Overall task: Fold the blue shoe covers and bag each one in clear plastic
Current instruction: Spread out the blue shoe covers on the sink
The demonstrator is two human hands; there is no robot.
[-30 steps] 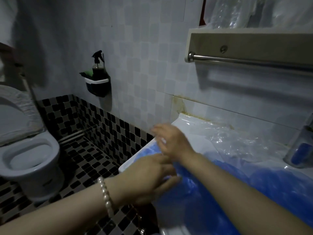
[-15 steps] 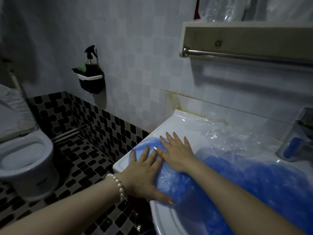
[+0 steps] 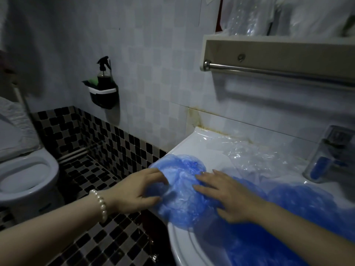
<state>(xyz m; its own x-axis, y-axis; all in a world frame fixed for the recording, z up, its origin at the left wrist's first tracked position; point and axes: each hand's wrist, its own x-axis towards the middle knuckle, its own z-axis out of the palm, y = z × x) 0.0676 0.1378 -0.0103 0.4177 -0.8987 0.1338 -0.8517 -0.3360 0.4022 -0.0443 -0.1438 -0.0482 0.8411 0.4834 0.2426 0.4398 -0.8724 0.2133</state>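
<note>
A dim tiled bathroom surrounds me, and I take the white sink (image 3: 184,244) as my landmark. Far to its left stands the toilet (image 3: 25,175); on the wall up and left of it hangs a black holder with a spray bottle (image 3: 103,73). At the sink's left edge my left hand (image 3: 138,189), a pearl bracelet (image 3: 99,205) at the wrist, has its fingers curled into the near side of the blue shoe cover (image 3: 182,187), and that grip bunches the thin film. The cover lies on the sink's front-left rim, part of it hanging past the edge. Just right of that, my right hand (image 3: 226,196) lies flat on it, fingers spread and pressing it down. Behind the cover, toward the wall, lies crumpled clear plastic (image 3: 255,160); more blue covers (image 3: 288,217) fill the basin to the right, and the tap (image 3: 330,154) stands at the sink's far right. I judge the risk to be slipping: the film is slick, so if I pull with my left grip before the right palm pins it, the cover could slide off the rim to the floor, or the fold could spring open.
</note>
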